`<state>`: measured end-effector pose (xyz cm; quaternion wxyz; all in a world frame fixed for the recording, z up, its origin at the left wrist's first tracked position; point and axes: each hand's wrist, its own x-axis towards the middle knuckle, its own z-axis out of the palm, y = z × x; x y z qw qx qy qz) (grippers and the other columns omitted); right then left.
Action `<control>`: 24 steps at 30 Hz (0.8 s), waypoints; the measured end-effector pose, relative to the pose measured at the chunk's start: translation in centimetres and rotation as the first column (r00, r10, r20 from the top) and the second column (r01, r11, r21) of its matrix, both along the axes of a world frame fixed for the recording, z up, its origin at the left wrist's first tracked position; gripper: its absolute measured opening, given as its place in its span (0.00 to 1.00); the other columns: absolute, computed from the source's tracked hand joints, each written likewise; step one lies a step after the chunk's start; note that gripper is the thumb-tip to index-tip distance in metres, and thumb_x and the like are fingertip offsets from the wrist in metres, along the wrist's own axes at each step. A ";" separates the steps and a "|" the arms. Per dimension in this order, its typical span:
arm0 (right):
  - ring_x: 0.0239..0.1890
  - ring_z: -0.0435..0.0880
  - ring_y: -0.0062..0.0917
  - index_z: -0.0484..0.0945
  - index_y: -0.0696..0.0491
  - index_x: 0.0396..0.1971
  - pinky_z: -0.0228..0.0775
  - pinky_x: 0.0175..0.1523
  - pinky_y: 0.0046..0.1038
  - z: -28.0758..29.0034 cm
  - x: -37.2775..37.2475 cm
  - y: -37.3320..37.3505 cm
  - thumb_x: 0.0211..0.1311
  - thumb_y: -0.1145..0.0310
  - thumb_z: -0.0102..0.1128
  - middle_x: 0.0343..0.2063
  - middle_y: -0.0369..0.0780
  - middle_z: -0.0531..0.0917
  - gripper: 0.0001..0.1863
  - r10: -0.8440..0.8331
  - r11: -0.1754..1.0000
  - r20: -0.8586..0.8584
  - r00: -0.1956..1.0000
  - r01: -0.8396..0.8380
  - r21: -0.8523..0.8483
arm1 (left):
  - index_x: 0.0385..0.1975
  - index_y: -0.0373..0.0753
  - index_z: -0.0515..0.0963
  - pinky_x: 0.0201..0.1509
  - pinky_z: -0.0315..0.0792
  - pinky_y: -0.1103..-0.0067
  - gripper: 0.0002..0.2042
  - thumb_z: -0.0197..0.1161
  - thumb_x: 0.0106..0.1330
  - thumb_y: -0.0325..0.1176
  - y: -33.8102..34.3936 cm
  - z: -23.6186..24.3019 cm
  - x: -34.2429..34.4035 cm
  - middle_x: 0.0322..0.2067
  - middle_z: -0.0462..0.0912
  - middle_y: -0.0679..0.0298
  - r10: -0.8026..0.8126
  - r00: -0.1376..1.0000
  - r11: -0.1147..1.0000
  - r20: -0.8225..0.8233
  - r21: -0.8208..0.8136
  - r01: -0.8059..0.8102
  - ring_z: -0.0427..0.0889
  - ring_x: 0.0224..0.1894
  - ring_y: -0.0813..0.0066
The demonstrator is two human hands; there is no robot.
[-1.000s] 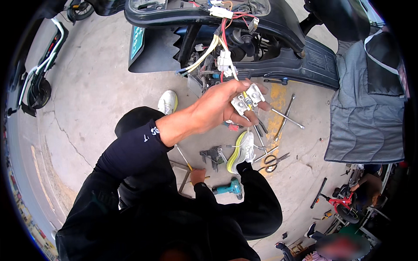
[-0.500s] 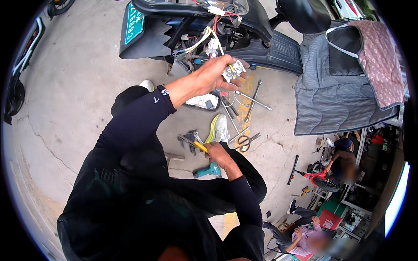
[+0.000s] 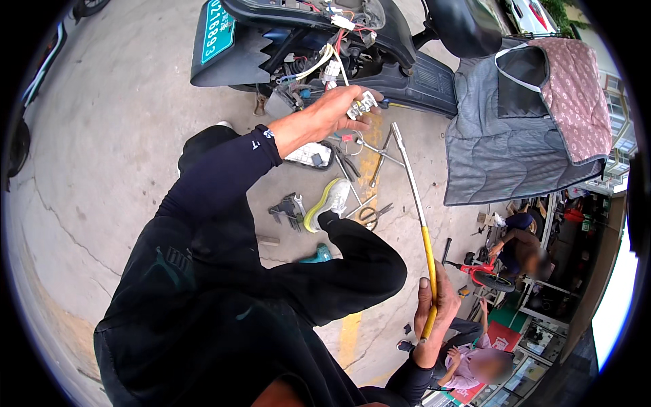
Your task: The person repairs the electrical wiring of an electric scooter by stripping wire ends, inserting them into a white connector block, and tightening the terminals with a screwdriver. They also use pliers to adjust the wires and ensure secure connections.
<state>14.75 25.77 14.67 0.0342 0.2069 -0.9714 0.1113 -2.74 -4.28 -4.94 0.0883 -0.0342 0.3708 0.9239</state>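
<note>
The person's left hand (image 3: 322,114) grasped a small white terminal block (image 3: 361,106), pinching it between thumb and fingers just in front of a partly dismantled black scooter (image 3: 434,81). The block looked pale and boxy, with bright metal fittings and a touch of yellow across its middle; its finer details were too small to tell. Close by, a cluster of pale yellow and red wires joined white plastic connectors (image 3: 332,69) on the scooter's open body.

The right hand (image 3: 442,305) was wrapped around the lower part of a long-shafted hand driver (image 3: 426,237), thumb raised along the handle. The driver was slim, its lower half a worn, smudged yellow and its upper half a shiny silver shaft with a slightly thicker end. It stood steeply tilted, that silver end near the left hand but apart from the block

Below, on the concrete floor (image 3: 149,102), lay a cross-shaped lug wrench (image 3: 383,155) and black-handled scissors (image 3: 377,212), near the person's white-and-yellow shoe (image 3: 330,203)
</note>
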 end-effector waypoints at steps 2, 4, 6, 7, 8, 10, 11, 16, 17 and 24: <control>0.23 0.73 0.34 0.79 0.59 0.51 0.68 0.34 0.33 0.5 -1.9 -1.7 0.59 0.75 0.64 0.23 0.46 0.77 0.18 0.104 0.986 -0.012 0.995 -0.101 0.133 | 0.55 0.31 0.74 0.48 0.80 0.73 0.21 0.42 0.70 0.36 -0.1 -0.1 0.0 0.44 0.80 0.57 0.004 1.000 1.000 -0.008 -0.008 -0.004 0.79 0.38 0.74; 0.24 0.72 0.37 0.78 0.58 0.51 0.65 0.34 0.36 0.9 -3.3 -2.2 0.57 0.76 0.65 0.22 0.45 0.76 0.20 0.158 0.977 -0.008 0.987 -0.155 0.146 | 0.56 0.31 0.73 0.48 0.79 0.74 0.21 0.44 0.72 0.39 0.1 0.2 -0.1 0.44 0.79 0.59 0.007 1.000 1.000 -0.010 -0.013 -0.007 0.77 0.38 0.74; 0.24 0.72 0.37 0.78 0.58 0.51 0.65 0.33 0.36 1.3 -4.1 -2.9 0.57 0.76 0.65 0.21 0.45 0.75 0.20 0.191 0.969 0.008 0.982 -0.190 0.158 | 0.56 0.31 0.73 0.48 0.79 0.73 0.21 0.45 0.72 0.40 0.2 0.5 0.0 0.43 0.79 0.59 0.016 1.000 1.000 -0.004 -0.008 -0.016 0.77 0.38 0.74; 0.23 0.71 0.36 0.79 0.58 0.51 0.63 0.32 0.36 1.2 -4.4 -3.0 0.56 0.76 0.66 0.20 0.45 0.75 0.20 0.208 0.969 -0.017 0.978 -0.203 0.143 | 0.56 0.31 0.73 0.48 0.79 0.73 0.21 0.46 0.72 0.40 0.2 0.6 0.1 0.43 0.80 0.60 0.021 1.000 1.000 0.000 -0.006 -0.021 0.78 0.38 0.75; 0.22 0.71 0.36 0.79 0.58 0.50 0.63 0.32 0.35 1.2 -4.7 -3.1 0.56 0.76 0.66 0.20 0.44 0.74 0.20 0.223 0.964 -0.019 0.975 -0.218 0.154 | 0.56 0.31 0.73 0.48 0.80 0.73 0.21 0.44 0.71 0.38 0.1 0.8 0.1 0.44 0.80 0.58 0.016 1.000 1.000 0.006 -0.013 -0.016 0.78 0.39 0.74; 0.22 0.71 0.36 0.78 0.59 0.50 0.63 0.31 0.35 1.2 -5.1 -3.2 0.56 0.76 0.66 0.19 0.44 0.74 0.20 0.253 0.953 -0.020 0.967 -0.245 0.176 | 0.56 0.31 0.74 0.50 0.80 0.72 0.21 0.39 0.70 0.33 0.0 1.2 0.2 0.45 0.80 0.56 0.005 1.000 1.000 0.020 -0.025 -0.004 0.79 0.40 0.73; 0.21 0.71 0.36 0.78 0.59 0.50 0.62 0.31 0.35 1.3 -5.2 -3.4 0.55 0.76 0.67 0.18 0.43 0.73 0.20 0.263 0.947 -0.011 0.965 -0.256 0.194 | 0.56 0.31 0.74 0.50 0.80 0.72 0.21 0.39 0.70 0.33 0.0 1.2 0.3 0.45 0.81 0.56 0.009 1.000 1.000 0.017 -0.021 -0.008 0.80 0.41 0.72; 0.21 0.71 0.36 0.78 0.59 0.50 0.62 0.31 0.35 1.3 -5.6 -3.9 0.55 0.77 0.67 0.18 0.43 0.73 0.20 0.277 0.941 -0.013 0.961 -0.268 0.206 | 0.56 0.31 0.74 0.50 0.80 0.72 0.21 0.39 0.70 0.33 0.0 1.0 0.3 0.45 0.81 0.56 0.007 1.000 1.000 0.002 -0.006 -0.006 0.81 0.46 0.71; 0.21 0.71 0.36 0.78 0.59 0.50 0.63 0.32 0.35 1.4 -5.6 -4.1 0.55 0.77 0.67 0.18 0.43 0.73 0.20 0.282 0.938 -0.018 0.959 -0.272 0.214 | 0.56 0.31 0.74 0.50 0.80 0.72 0.21 0.40 0.70 0.33 0.0 1.1 0.4 0.44 0.82 0.56 0.009 1.000 1.000 0.003 -0.006 -0.009 0.81 0.46 0.71; 0.27 0.72 0.30 0.75 0.58 0.57 0.69 0.42 0.34 3.5 -5.4 -6.4 0.52 0.77 0.60 0.20 0.37 0.68 0.28 0.520 0.657 -0.120 0.846 -0.306 0.689 | 0.55 0.30 0.74 0.52 0.80 0.71 0.21 0.40 0.71 0.34 -0.3 1.0 0.6 0.44 0.82 0.56 0.013 1.000 1.000 -0.001 -0.013 -0.013 0.82 0.47 0.70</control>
